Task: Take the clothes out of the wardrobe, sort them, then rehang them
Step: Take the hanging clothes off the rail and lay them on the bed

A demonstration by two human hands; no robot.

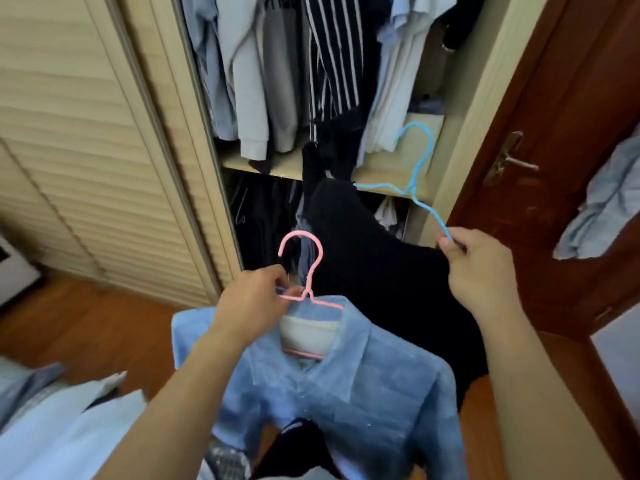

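The left hand (252, 303) pinches the pink hanger (304, 271) at its neck, keeping the blue shirt (346, 386) hung square, near centre. The right hand (474, 268) pinches the blue hanger (415, 168) by one arm-end, its hook tipped toward the far wardrobe (381, 168), probably to rehang the black top (374, 271) draped between them.

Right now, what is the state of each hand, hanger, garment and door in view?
Left hand: grips the pink hanger's neck.
Pink hanger: carries the blue shirt.
Right hand: pinches the blue hanger's end.
Blue hanger: half out of the black garment.
Wardrobe door: slid open.
Brown door: handle level.
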